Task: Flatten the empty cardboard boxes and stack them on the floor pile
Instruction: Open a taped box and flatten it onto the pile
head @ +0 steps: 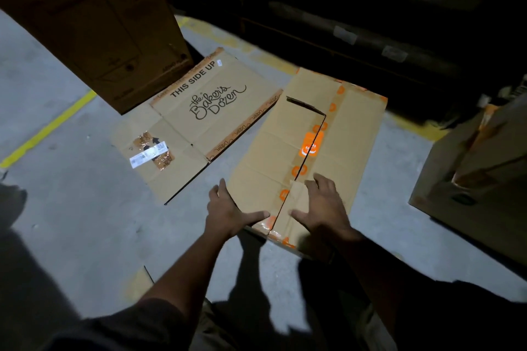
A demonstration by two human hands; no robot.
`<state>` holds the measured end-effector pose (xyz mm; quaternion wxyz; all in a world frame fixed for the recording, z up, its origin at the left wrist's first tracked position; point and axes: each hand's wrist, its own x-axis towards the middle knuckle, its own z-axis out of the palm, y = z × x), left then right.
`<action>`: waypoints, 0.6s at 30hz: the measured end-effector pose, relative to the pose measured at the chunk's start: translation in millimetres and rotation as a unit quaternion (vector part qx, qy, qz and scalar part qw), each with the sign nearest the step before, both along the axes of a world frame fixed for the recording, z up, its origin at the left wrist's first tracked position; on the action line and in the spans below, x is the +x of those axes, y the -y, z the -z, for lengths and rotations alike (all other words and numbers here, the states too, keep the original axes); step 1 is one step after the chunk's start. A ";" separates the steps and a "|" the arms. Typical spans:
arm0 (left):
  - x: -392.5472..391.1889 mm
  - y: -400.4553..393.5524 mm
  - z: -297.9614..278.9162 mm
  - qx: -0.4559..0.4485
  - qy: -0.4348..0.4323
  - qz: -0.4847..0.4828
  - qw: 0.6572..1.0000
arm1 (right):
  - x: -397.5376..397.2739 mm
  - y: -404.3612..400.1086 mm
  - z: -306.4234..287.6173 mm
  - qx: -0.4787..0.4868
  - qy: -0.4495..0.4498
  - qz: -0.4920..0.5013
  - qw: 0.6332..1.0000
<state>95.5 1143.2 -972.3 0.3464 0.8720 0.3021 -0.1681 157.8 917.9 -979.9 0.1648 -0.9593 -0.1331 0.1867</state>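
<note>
A flattened cardboard box with orange tape and an orange logo (pixel 336 134) lies on the concrete floor in the middle. My left hand (pixel 228 212) rests at its near left corner with fingers spread, thumb lying on the cardboard. My right hand (pixel 322 205) presses flat on the near end, over a slit along the taped seam. To the left lies another flattened box printed "the Baker's Dozen" (pixel 199 111), partly under the orange-taped one's edge.
A tall upright brown box (pixel 94 23) stands at the back left. Another standing box (pixel 479 174) is at the right. Dark shelving with rolls (pixel 370 23) runs along the back. Yellow floor lines (pixel 48 128) cross the grey floor.
</note>
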 end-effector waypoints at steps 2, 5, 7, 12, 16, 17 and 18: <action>-10.8 11.6 -2.1 0.065 0.009 0.037 0.997 | 0.2 -5.2 -4.0 0.003 0.012 0.012 1.000; -32.0 26.6 -6.8 0.118 0.027 0.115 0.986 | 14.0 -7.4 -16.7 0.046 -0.055 0.069 0.995; -41.2 31.7 -7.9 0.150 0.032 0.174 0.973 | 21.6 -6.5 -24.3 0.039 -0.106 0.065 0.991; -49.3 31.1 -9.7 0.264 0.107 0.268 0.920 | 16.3 -2.4 -35.6 -0.011 -0.128 0.028 0.991; -46.0 32.5 -18.4 0.264 0.106 0.317 0.905 | 13.8 5.7 -47.9 -0.001 -0.140 0.038 0.989; -44.4 34.7 -22.7 0.262 0.088 0.317 0.907 | 12.2 6.5 -50.6 -0.001 -0.139 0.035 0.990; -43.5 37.5 -26.3 0.261 0.069 0.315 0.910 | 9.8 6.6 -52.7 -0.002 -0.136 0.030 0.990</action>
